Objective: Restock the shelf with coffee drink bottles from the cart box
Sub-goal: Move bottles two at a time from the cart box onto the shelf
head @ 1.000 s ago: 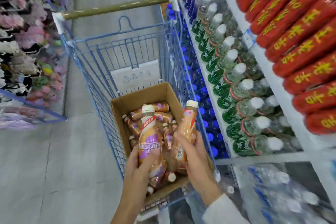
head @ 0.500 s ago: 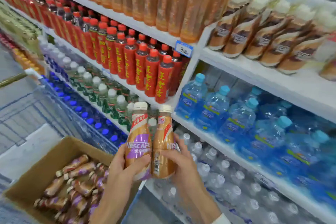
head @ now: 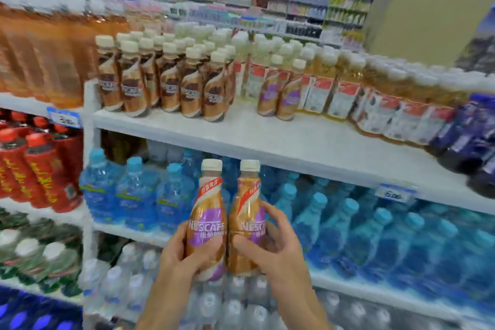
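Observation:
My left hand (head: 184, 260) grips a coffee drink bottle (head: 207, 211) with a gold and purple label and a cream cap. A second like bottle (head: 247, 209) stands upright in the grip of my right hand (head: 273, 246). The two bottles touch side by side in front of the shelving, below the white shelf (head: 267, 134). On that shelf stand two purple-label coffee bottles (head: 278, 91), with bare shelf in front of them. Brown-label coffee bottles (head: 166, 80) stand in rows to their left. The cart and its box are out of view.
Yellow drink bottles (head: 329, 91) stand right of the purple ones, and dark blue bottles (head: 471, 136) farther right. Blue water bottles (head: 139, 190) fill the shelf below, clear water bottles (head: 230, 305) the lowest one. Red bottles (head: 37, 166) and orange bottles (head: 40, 56) are at left.
I turned from the cart to the shelving. Both hands carried their bottles up and right, from over the box to in front of the coffee shelf. The cart box left the view.

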